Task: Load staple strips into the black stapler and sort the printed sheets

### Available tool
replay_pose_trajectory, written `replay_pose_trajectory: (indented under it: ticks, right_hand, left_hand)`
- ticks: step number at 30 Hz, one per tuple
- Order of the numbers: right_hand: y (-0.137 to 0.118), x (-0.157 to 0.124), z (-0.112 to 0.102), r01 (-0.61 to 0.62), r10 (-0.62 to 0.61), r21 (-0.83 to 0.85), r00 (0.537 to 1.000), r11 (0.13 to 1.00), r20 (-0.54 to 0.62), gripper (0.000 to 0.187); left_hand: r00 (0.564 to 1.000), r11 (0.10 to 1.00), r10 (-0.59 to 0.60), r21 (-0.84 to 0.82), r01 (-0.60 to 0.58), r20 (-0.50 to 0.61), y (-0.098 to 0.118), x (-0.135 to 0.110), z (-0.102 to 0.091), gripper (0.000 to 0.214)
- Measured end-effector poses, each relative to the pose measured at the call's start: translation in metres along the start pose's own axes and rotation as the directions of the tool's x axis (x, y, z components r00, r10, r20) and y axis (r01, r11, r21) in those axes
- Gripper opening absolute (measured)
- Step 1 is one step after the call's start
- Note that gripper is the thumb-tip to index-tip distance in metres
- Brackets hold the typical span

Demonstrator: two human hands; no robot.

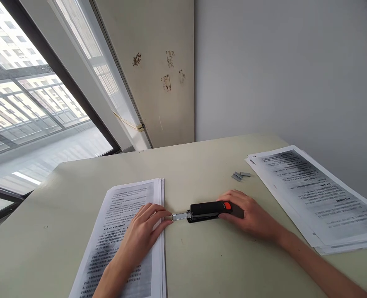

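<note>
A black stapler [204, 210] with a red patch on top lies sideways above the table. My right hand [245, 213] is closed around its rear end. From the front of the stapler a metal staple tray [180, 216] sticks out to the left. My left hand [150, 223] pinches the tip of that tray between thumb and fingers. Beneath the left hand and wrist is a stack of printed sheets [124, 203], partly covered by them. Several grey staple strips [237, 176] lie beyond the right hand.
A second stack of printed sheets [314, 194] lies at the right side of the pale table [202, 265]. A grey wall [279, 74] rises behind the table. At the left are a window [25, 95] and a stained panel [158, 103].
</note>
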State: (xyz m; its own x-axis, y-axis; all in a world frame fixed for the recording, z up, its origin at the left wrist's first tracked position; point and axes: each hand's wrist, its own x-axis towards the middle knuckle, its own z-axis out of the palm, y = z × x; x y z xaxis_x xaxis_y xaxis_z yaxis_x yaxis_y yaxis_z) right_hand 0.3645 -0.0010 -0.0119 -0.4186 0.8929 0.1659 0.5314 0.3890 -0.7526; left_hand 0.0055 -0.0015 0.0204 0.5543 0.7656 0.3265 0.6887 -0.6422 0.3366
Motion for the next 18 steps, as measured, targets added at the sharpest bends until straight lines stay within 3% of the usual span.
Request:
replay_pose_trajectory:
  ticks: [18]
  right_hand:
    - [-0.003,0.001,-0.001,-0.018,0.018,0.036,1.000,0.999,-0.009,0.017]
  left_hand:
    - [1.000,0.993,-0.003,-0.118,0.001,-0.017,0.014,0.023,0.015,0.024]
